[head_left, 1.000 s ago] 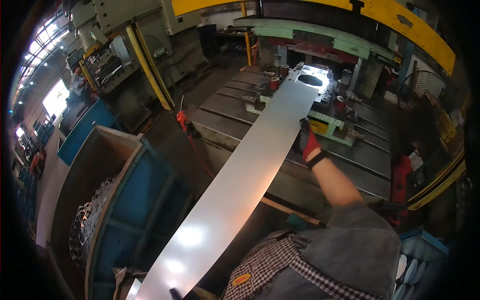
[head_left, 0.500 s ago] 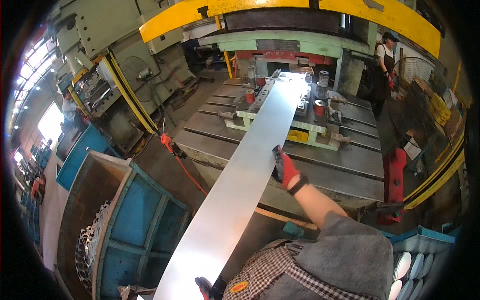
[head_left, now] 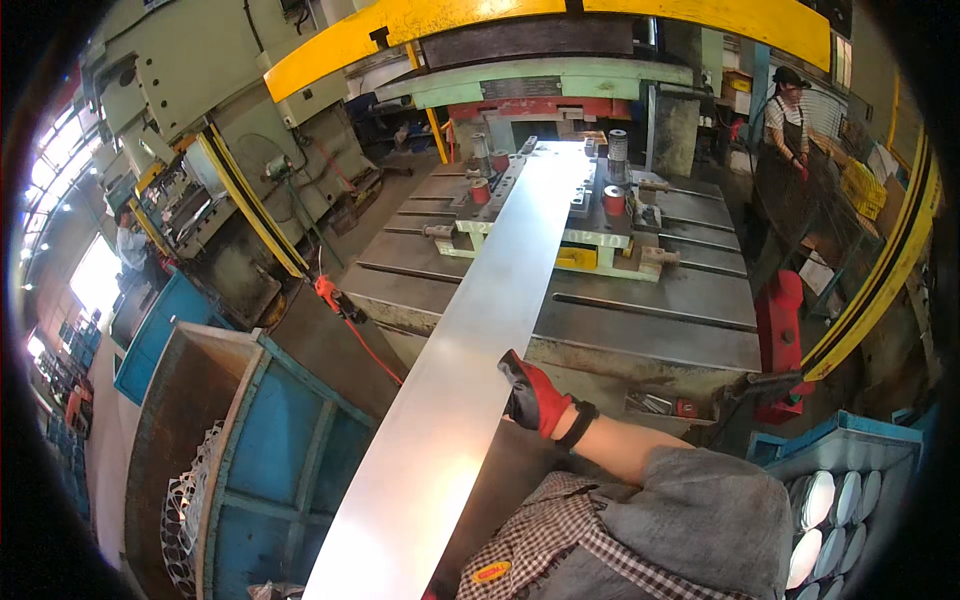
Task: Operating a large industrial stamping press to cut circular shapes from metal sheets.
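Observation:
A long, shiny sheet-metal strip (head_left: 450, 370) runs from the lower edge up to the press, its far end lying on the die set (head_left: 590, 222). My right hand (head_left: 540, 398), in a red and black glove with a dark wrist strap, grips the strip's right edge about midway along. Of my left hand only a sliver of red glove (head_left: 430, 595) shows beside the strip at the lower edge; its fingers are hidden.
Left stands a blue bin (head_left: 265, 420) with perforated metal scrap (head_left: 185, 510). A blue crate (head_left: 850, 445) at lower right holds several round metal discs (head_left: 818, 498). Yellow guards (head_left: 870, 290) flank the slotted press bed (head_left: 650, 330). Another person (head_left: 790, 130) stands at far right.
My right hand has moved nearer along the strip's edge, down and left in the picture. My left hand has mostly slipped out past the lower edge. The view has shifted slightly.

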Demonstrator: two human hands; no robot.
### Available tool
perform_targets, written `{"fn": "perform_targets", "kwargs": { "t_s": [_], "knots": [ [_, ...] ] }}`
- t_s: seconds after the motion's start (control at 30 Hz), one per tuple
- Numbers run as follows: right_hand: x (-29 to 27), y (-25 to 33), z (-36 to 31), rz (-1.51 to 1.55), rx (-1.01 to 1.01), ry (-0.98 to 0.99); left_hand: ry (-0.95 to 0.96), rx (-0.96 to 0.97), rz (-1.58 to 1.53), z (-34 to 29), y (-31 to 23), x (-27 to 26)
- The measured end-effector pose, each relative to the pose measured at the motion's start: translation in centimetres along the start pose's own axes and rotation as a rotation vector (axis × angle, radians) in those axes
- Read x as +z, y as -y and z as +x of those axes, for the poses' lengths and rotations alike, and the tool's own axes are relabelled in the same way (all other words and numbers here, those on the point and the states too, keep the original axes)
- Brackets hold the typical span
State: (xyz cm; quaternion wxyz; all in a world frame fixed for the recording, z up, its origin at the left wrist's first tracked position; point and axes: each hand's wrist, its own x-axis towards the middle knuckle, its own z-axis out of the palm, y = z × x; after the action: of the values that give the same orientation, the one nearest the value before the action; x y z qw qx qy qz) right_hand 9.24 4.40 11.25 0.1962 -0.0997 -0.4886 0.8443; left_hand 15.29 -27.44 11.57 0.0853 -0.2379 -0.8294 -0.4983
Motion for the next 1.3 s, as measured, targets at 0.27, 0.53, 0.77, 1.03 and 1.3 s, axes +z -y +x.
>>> {"fn": "perform_targets", "kwargs": {
  "t_s": [0.27,0.53,0.77,1.03,1.3],
  "knots": [
    [0.3,0.4,-1.0,-0.107,-0.031,-0.056,-0.057,0.162,0.017,5.7,-2.3,-0.6],
    [-2.0,-3.5,1.3,0.358,0.309,0.049,-0.096,0.248,0.066,9.2,-3.2,0.1],
    [0.4,0.3,-0.8,0.295,0.245,0.033,-0.101,0.269,0.075,10.6,-3.6,0.7],
    [-1.9,-3.4,2.3,0.414,0.196,0.111,-0.088,0.286,0.071,10.8,-4.4,1.0],
    [-0.8,-3.8,0.7,0.007,0.052,-0.018,-0.103,0.289,0.068,9.2,-4.0,-0.1]
  ]
}}
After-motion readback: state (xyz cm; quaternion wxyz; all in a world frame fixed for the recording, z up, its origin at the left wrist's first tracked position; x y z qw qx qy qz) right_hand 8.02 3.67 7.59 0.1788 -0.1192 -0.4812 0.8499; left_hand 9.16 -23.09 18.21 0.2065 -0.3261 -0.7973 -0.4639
